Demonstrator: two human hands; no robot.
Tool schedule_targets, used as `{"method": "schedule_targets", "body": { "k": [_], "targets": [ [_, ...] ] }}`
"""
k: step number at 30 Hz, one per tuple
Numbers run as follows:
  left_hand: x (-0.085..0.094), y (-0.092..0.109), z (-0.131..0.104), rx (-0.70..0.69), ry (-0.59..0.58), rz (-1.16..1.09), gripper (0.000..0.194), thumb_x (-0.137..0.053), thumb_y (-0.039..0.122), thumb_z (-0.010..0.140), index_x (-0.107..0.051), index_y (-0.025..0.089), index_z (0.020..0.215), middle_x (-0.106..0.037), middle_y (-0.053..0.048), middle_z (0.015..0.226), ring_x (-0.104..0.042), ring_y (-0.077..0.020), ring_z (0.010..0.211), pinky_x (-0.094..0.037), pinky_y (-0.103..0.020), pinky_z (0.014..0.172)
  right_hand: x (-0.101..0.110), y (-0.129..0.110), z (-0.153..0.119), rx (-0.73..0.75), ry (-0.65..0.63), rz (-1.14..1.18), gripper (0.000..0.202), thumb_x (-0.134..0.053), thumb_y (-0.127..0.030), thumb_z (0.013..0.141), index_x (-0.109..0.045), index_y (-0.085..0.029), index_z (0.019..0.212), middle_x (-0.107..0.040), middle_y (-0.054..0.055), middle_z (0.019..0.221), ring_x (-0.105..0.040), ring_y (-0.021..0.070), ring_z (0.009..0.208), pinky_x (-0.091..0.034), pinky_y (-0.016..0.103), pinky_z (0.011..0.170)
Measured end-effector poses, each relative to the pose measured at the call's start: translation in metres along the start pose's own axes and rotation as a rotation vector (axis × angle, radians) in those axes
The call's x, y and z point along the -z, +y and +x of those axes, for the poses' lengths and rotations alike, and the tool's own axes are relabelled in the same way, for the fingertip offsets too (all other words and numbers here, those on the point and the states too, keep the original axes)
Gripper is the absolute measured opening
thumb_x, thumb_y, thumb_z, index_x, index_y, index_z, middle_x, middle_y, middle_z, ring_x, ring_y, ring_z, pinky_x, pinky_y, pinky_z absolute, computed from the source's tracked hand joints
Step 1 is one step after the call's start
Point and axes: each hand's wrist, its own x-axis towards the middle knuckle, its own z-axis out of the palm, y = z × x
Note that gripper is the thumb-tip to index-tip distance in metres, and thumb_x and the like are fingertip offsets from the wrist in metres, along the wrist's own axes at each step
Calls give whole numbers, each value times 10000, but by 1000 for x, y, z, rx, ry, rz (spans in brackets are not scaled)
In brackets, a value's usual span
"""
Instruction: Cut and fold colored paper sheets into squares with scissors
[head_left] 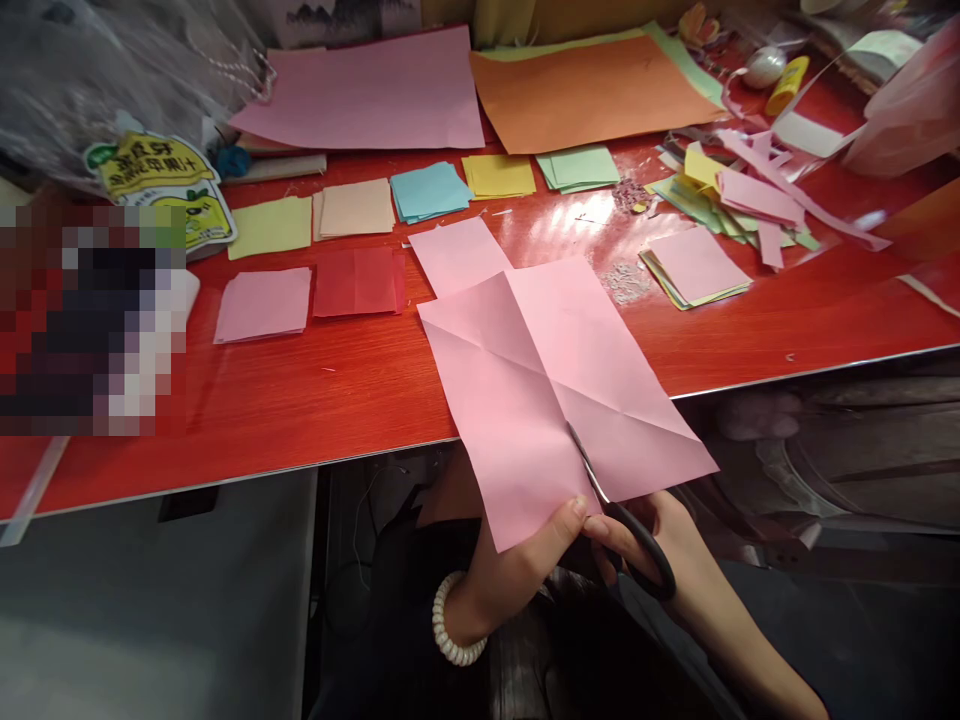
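Observation:
A creased sheet of pink paper [517, 370] reaches from the table's front edge out over my lap. My left hand [525, 565] pinches its near edge, thumb on top and the other fingers hidden beneath. Black-handled scissors [641, 550] are in my right hand [637, 530], their blades on the paper along the upright fold. A cut runs in from the near edge there. Under the sheet's far end, a smaller pink piece [461, 255] lies on the red table [360, 390].
Stacks of small coloured squares, such as the blue stack [430, 192] and red stack [356, 282], sit on the table. Behind them lie large pink [375, 90] and orange sheets [592, 90]. Paper scraps [750, 190] pile at right, near a stack of pink-topped squares [697, 262].

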Motion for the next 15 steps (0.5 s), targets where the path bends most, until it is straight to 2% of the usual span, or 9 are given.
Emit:
{"method": "schedule_targets", "body": {
  "k": [6, 11, 15],
  "targets": [
    [1, 3, -1, 20, -18, 14, 500, -349, 459, 941, -670, 165, 695, -671, -86, 725, -639, -215, 804, -473, -370, 945, -1, 3, -1, 15, 5, 92, 369, -729, -471, 676, -478, -202, 643, -510, -42, 421, -488, 126, 371, -369, 239, 395],
    [1, 2, -2, 85, -28, -4, 479, -368, 498, 923, -678, 171, 762, -674, -82, 786, -642, -221, 824, -513, -370, 884, 2, 4, -1, 19, -1, 136, 376, -762, -444, 646, -476, -200, 642, -503, -45, 400, -476, 117, 364, -349, 231, 401],
    [0, -1, -3, 85, -35, -2, 485, -362, 514, 917, -677, 176, 772, -687, -84, 799, -652, -227, 828, -516, -383, 892, 4, 4, 0, 16, -12, 130, 376, -763, -453, 646, -490, -195, 655, -521, -37, 407, -479, 124, 371, -335, 236, 402]
  ]
}}
